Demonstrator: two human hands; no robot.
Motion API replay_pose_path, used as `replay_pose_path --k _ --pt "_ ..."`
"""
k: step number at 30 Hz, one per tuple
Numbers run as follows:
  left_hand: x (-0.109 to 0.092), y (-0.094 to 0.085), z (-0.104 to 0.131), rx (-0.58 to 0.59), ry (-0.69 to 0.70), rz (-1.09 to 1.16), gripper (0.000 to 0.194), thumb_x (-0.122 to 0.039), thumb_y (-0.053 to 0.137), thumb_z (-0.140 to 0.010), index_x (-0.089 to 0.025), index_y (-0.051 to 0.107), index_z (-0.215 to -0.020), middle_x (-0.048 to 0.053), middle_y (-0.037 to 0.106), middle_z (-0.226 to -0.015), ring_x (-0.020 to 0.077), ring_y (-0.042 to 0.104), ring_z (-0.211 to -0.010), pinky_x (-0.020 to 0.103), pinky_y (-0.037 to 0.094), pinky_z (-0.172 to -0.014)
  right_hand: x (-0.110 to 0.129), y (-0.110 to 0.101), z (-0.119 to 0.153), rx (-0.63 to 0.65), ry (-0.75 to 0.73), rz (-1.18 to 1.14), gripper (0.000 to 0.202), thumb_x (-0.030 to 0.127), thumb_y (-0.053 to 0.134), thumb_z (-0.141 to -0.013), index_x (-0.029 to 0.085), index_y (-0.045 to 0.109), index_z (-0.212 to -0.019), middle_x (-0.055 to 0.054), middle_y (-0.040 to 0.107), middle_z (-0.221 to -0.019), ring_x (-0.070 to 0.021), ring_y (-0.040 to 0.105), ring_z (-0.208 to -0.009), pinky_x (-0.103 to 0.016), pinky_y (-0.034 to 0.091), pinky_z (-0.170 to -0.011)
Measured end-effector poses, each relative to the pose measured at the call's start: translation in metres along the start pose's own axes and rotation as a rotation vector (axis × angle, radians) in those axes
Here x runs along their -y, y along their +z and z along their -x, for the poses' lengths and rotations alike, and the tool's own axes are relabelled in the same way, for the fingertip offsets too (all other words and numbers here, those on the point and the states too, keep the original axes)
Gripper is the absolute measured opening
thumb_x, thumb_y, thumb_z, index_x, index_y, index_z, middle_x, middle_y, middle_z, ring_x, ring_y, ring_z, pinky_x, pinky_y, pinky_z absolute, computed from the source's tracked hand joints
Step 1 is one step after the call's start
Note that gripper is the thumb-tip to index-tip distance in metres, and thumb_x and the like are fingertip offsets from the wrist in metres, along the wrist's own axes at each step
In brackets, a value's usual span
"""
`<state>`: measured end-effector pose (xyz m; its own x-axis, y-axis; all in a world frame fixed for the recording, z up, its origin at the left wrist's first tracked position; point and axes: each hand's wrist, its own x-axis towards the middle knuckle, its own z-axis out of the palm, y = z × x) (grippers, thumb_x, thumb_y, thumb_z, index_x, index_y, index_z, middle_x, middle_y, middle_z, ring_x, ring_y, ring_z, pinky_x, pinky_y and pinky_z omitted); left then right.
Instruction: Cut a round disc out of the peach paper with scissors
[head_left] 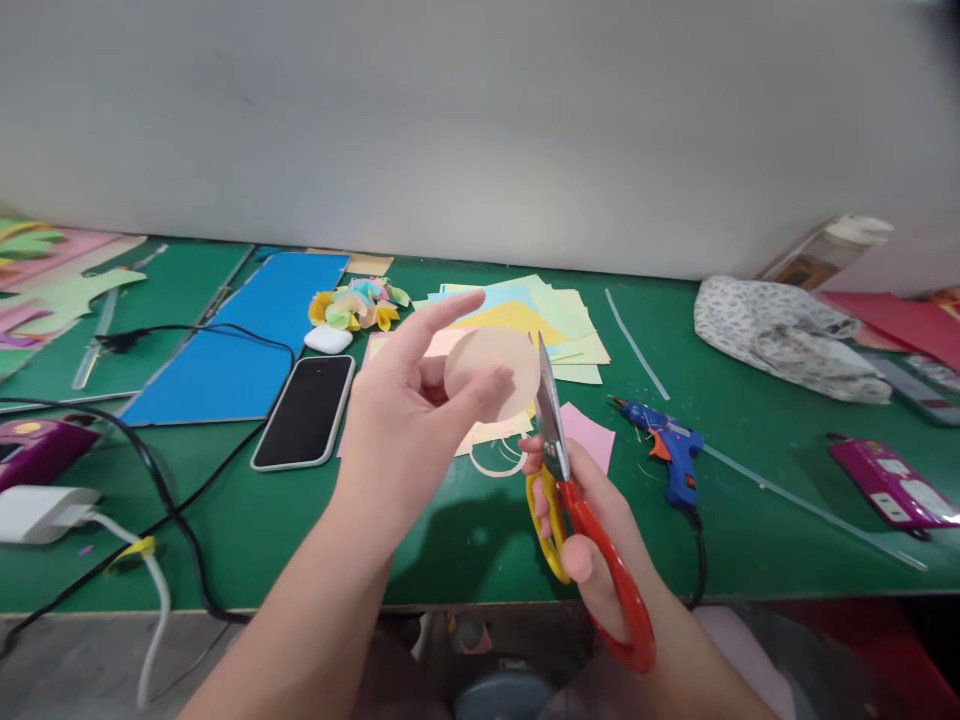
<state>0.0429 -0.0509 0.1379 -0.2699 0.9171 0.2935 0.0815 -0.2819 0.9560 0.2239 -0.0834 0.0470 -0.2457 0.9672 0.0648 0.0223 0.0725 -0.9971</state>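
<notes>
My left hand (409,400) pinches a cream paper circle (484,350) between thumb and fingers, held above the table. Its index finger points up and away from the paper. My right hand (600,520) grips scissors (553,410) with one red and one yellow handle, thumb through the red loop. The blades point up, slightly parted, at the right edge of the circle. Below them lie curled paper offcuts (499,472) and a pink paper piece (589,437). Behind the hands is a stack of pastel paper sheets (585,310).
On the green table (465,560) lie a phone (304,412), a white case (328,340), paper petals (360,303) and a blue board (232,340). A blue glue gun (671,450) is at right, near a patterned cloth (772,335) and a bottle (832,250). Black cables (161,500) cross the left.
</notes>
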Motion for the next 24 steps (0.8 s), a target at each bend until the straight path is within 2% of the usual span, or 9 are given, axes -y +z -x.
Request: replay_pose_path --k 2,5,8,14,17,24 --pt "-0.007 0.003 0.003 -0.057 -0.073 -0.001 0.048 -0.018 0.089 -0.076 -0.024 0.081 -0.123 -0.006 0.076 -0.062 0.0088 0.062 -0.052 0.017 0.052 -0.049 0.000 0.000 0.001 0.002 -0.006 -0.053 0.095 0.102 0.067 -0.067 0.027 0.076 -0.126 -0.007 0.066 -0.108 -0.0148 0.061 -0.064 -0.026 0.054 -0.054" --pt "-0.015 0.006 0.006 -0.065 -0.118 0.007 0.051 -0.019 0.089 -0.077 -0.023 0.080 -0.127 -0.006 0.075 -0.063 0.0098 0.063 -0.056 0.018 0.053 -0.053 0.003 0.001 0.003 -0.016 -0.018 -0.071 0.096 0.100 0.070 -0.065 0.028 0.075 -0.128 -0.007 0.066 -0.107 -0.0150 0.059 -0.064 -0.028 0.053 -0.055" --pt "-0.016 0.006 0.007 -0.051 -0.113 -0.017 0.054 -0.021 0.088 -0.077 -0.022 0.078 -0.129 -0.004 0.076 -0.065 0.0116 0.064 -0.058 0.020 0.054 -0.053 0.006 0.002 0.004 -0.020 -0.036 -0.056 0.099 0.101 0.069 -0.064 0.027 0.075 -0.129 -0.007 0.066 -0.108 -0.0165 0.059 -0.066 -0.029 0.052 -0.056" --pt "-0.012 0.004 0.005 -0.078 -0.125 -0.048 0.056 -0.023 0.090 -0.073 -0.028 0.080 -0.128 -0.003 0.079 -0.070 0.0142 0.068 -0.058 0.023 0.055 -0.053 0.010 0.003 0.004 -0.020 -0.053 -0.080 0.091 0.098 0.072 -0.066 0.028 0.078 -0.124 -0.005 0.063 -0.103 -0.0160 0.056 -0.066 -0.028 0.046 -0.056" --pt "-0.013 0.005 0.005 -0.089 -0.133 -0.048 0.055 -0.021 0.089 -0.075 -0.026 0.079 -0.129 -0.003 0.079 -0.070 0.0131 0.067 -0.058 0.022 0.053 -0.052 0.012 0.003 0.005 -0.020 -0.057 -0.075 0.089 0.098 0.072 -0.068 0.028 0.077 -0.122 -0.005 0.063 -0.103 -0.0151 0.054 -0.065 -0.028 0.045 -0.055" --pt "-0.015 0.005 0.006 -0.121 -0.121 -0.050 0.052 -0.024 0.090 -0.076 -0.027 0.080 -0.127 -0.005 0.077 -0.066 0.0127 0.064 -0.056 0.023 0.049 -0.051 0.010 0.003 0.004 -0.026 -0.059 -0.033 0.089 0.099 0.070 -0.068 0.027 0.077 -0.121 -0.005 0.064 -0.103 -0.0161 0.057 -0.065 -0.029 0.050 -0.056"
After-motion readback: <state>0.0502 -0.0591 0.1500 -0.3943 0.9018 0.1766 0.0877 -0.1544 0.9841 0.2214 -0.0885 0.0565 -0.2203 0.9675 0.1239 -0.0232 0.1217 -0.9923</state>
